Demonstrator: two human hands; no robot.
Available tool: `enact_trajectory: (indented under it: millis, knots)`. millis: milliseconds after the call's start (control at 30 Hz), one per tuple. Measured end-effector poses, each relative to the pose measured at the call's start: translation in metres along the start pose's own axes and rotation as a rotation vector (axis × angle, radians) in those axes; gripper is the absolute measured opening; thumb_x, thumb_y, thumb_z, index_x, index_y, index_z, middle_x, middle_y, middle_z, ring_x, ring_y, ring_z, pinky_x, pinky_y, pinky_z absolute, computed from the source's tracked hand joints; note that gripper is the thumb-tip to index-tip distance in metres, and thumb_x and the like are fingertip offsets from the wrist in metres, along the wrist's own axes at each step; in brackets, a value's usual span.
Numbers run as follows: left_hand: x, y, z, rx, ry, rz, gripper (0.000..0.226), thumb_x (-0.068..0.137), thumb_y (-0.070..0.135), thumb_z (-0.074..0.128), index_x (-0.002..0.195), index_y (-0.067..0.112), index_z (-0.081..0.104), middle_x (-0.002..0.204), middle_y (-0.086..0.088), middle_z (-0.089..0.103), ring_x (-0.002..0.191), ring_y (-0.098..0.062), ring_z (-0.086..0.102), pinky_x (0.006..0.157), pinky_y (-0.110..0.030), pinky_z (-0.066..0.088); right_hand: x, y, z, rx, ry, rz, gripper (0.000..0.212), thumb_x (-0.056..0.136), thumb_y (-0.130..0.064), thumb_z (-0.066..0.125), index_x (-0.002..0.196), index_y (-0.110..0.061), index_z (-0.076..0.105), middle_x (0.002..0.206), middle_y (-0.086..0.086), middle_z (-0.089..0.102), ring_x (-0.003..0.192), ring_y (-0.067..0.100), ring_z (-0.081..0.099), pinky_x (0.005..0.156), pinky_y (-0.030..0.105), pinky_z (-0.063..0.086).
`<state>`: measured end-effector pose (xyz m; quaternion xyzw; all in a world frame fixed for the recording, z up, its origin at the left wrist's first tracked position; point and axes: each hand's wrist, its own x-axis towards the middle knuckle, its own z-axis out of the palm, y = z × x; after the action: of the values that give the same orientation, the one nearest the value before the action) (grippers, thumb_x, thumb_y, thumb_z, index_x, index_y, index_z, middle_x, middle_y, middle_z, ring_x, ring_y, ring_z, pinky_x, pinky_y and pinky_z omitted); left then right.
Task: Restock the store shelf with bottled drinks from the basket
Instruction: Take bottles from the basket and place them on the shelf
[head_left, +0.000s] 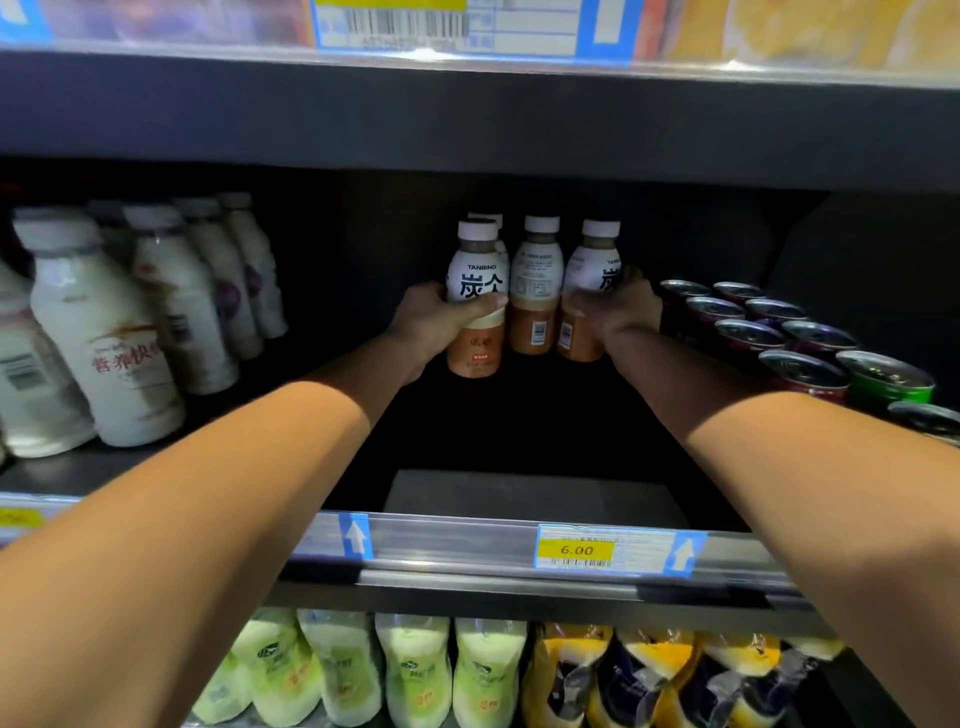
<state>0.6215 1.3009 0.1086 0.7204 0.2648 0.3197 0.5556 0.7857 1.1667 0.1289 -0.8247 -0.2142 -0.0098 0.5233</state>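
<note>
Bottled drinks (536, 270) stand far back, mid-shelf. Left hand (434, 325) wraps the left bottle (475, 291); right hand (621, 312), blurred, curls round the right bottle (589, 270). Both grips are closed, probably to square these two beside the middle bottle (535, 327). Smooth rounded plastic, white caps, glossy sleeves. Dark shelf (519, 447); metal cans (805, 358) right.

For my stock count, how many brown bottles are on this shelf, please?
4 bottles: one in the left hand, one behind it, one central, one in the right hand; more may be hidden.
</note>
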Motion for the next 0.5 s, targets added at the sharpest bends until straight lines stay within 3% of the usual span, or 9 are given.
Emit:
enact_trajectory:
  millis: [167, 333, 500]
  knots:
    - [0.0009, 0.0004, -0.0016, 0.016, -0.018, -0.003, 0.061, 0.067, 0.047, 0.086, 0.116, 0.018, 0.065, 0.109, 0.002, 0.073, 0.099, -0.013, 0.069, 0.085, -0.034, 0.055, 0.0018, 0.0006, 0.0034, 0.053, 0.007, 0.042, 0.077, 0.079, -0.038, 0.079, 0.139, -0.013, 0.039, 0.138, 0.016, 0.055, 0.124, 0.034, 0.055, 0.095, 0.039, 0.048]
    - [-0.0017, 0.0040, -0.0008, 0.009, -0.035, -0.018, 0.057, 0.071, 0.042, 0.086, 0.118, 0.017, 0.064, 0.111, 0.001, 0.072, 0.100, -0.012, 0.068, 0.074, -0.028, 0.051, 0.0059, 0.0026, 0.0029, 0.066, -0.015, 0.017, 0.073, 0.081, -0.032, 0.079, 0.139, -0.011, 0.040, 0.139, 0.015, 0.054, 0.125, 0.032, 0.055, 0.094, 0.036, 0.047]
    - [-0.0065, 0.0070, -0.0005, 0.000, -0.017, -0.031, 0.056, 0.071, 0.042, 0.086, 0.116, 0.019, 0.061, 0.111, 0.002, 0.070, 0.100, -0.013, 0.067, 0.074, -0.028, 0.051, 0.0058, 0.0043, 0.0045, 0.033, -0.004, 0.012, 0.072, 0.080, -0.035, 0.079, 0.138, -0.011, 0.042, 0.138, 0.015, 0.055, 0.125, 0.032, 0.055, 0.098, 0.038, 0.048]
